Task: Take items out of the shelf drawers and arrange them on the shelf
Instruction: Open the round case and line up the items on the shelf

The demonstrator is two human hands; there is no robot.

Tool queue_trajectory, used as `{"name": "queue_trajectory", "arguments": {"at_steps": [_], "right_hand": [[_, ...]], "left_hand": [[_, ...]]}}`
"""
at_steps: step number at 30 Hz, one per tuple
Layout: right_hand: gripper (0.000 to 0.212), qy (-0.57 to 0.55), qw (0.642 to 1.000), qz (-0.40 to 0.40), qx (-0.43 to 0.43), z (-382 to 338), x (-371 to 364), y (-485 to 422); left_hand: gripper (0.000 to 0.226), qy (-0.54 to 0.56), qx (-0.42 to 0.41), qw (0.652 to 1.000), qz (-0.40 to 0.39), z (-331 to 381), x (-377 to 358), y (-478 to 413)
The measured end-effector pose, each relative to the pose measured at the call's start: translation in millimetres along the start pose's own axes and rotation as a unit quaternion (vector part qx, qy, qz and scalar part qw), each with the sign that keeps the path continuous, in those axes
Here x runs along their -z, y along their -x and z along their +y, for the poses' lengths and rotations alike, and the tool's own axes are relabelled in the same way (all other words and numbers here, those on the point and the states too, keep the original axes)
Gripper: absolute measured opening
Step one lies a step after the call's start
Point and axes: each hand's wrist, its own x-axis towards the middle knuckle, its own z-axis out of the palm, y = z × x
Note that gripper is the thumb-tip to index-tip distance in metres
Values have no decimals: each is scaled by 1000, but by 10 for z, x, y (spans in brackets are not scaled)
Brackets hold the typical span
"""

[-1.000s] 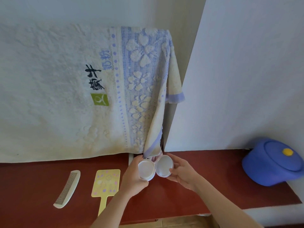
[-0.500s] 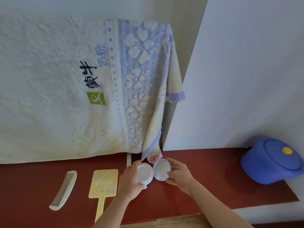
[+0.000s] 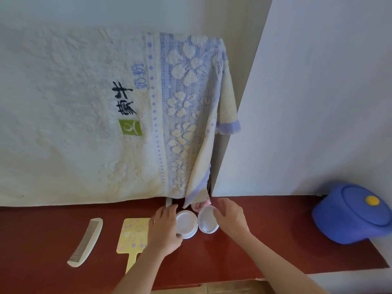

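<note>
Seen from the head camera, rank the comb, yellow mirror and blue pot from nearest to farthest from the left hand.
1. Yellow mirror, just left of the left hand gripping the compact.
2. Comb, farther left.
3. Blue pot, far right.

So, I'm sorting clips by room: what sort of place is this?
Probably a home washing or dressing corner, though the room itself isn't shown. A patterned towel hangs above a red-brown shelf holding a comb, a yellow hand mirror and an open compact.
</note>
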Motion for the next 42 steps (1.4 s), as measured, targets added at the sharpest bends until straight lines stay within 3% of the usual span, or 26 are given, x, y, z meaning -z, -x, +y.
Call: {"name": "queue_trajectory", "arguments": {"at_steps": [4,9,21,29,42], "right_hand": [[38,165,977,27,133,-269,15,50],[45,237,944,35,225,-557,-36,110],[52,288,928,-5,236,-850,-189,189],[52,294,910,-40,289,-1103,-246,243],[56,272,839,-86,463,-1988,-757,665]], "left_hand": [[70,-37,-27,996,80,-89,74,-44],[56,-87,-29,988,125,-115,261,-81],[59,-116,54,985,115,-315,563,249],[54,-104,116,978,139,-433,767,491],[55,-109,294,928,204,-795,1268,1358]]}}
